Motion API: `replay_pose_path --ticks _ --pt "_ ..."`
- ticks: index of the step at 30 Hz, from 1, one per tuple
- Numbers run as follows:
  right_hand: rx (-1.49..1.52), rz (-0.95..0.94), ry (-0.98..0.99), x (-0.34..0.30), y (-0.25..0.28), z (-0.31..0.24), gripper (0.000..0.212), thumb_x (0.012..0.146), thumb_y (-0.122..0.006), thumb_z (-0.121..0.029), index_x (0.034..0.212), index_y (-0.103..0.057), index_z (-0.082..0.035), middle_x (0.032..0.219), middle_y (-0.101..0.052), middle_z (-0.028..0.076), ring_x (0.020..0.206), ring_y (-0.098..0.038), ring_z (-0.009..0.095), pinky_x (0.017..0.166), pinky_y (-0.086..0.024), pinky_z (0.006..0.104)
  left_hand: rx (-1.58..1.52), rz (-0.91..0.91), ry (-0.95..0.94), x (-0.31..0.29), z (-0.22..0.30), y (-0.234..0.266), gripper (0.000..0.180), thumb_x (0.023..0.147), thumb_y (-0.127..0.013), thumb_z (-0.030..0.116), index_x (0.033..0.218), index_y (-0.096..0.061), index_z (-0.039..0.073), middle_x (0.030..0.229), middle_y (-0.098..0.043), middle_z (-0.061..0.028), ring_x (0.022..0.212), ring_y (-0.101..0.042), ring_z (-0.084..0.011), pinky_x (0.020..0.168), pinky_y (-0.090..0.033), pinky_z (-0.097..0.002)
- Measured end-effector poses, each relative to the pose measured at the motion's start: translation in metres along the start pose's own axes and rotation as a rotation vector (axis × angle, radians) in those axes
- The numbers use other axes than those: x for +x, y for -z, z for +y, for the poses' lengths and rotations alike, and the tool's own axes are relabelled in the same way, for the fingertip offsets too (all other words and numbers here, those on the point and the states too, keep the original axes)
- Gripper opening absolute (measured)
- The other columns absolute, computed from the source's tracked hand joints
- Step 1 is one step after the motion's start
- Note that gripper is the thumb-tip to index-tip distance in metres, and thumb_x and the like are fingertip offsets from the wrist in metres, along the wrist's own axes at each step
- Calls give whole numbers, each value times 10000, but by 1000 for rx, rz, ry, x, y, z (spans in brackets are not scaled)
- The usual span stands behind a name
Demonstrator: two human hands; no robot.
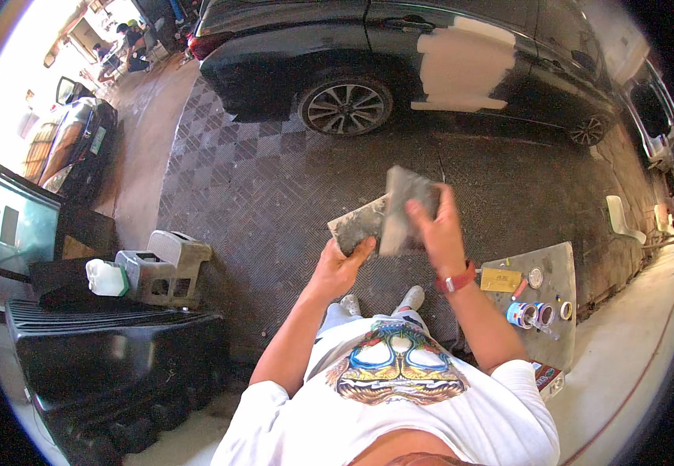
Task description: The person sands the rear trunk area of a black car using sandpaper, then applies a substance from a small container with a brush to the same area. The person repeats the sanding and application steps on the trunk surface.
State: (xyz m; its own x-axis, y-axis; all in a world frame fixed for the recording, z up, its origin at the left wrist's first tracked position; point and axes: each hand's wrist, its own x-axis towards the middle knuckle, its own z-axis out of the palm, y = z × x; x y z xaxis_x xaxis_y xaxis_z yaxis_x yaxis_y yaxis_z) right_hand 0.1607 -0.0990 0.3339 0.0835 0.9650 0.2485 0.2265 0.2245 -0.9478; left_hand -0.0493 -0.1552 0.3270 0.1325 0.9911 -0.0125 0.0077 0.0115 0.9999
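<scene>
My left hand (340,268) is closed on the lower edge of a flat, pale rectangular piece (360,225) with dark smudges on its face. Its exact kind cannot be made out. Fingers and thumb of my right hand (439,237) grip a grey rectangular pad (404,203), which is smeared by motion. The pad's side overlaps or meets the right edge of the pale piece; whether they touch is unclear. Both are held in the air in front of me, above the floor. A red band (456,279) circles my right wrist.
Ahead stands a dark car (275,62) with a pale patch (465,62) on its door. At right, a small table (558,268) bears cans (521,314), a yellow pad (501,279) and tape. Left are a grey step stool (185,252), a white jug (106,277) and a black plastic part (119,349).
</scene>
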Motion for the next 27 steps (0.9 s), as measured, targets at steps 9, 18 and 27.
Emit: replay_pose_path --ticks 9,18,27 --pt "-21 -174 34 -5 5 -2 399 897 -750 -149 1192 -516 -17 1036 -675 93 921 -666 186 817 -554 332 220 -17 61 -3 29 1 353 975 -680 298 1190 -651 20 1055 -718 -87 985 -634 -169 890 -500 -350" --pt "254 -78 -134 -4 -14 -25 358 895 -758 -141 1143 -520 -38 1020 -645 66 941 -604 125 823 -519 299 193 58 -10 2 30 -17 320 917 -742 155 1195 -648 26 1067 -731 -75 986 -664 -151 879 -523 -329" --pt "21 -389 23 2 7 -91 360 893 -749 -124 1152 -513 -42 964 -672 71 895 -637 139 777 -532 333 215 -210 38 -6 55 -7 271 918 -729 157 1144 -659 23 1015 -718 -85 962 -664 -176 874 -526 -367"
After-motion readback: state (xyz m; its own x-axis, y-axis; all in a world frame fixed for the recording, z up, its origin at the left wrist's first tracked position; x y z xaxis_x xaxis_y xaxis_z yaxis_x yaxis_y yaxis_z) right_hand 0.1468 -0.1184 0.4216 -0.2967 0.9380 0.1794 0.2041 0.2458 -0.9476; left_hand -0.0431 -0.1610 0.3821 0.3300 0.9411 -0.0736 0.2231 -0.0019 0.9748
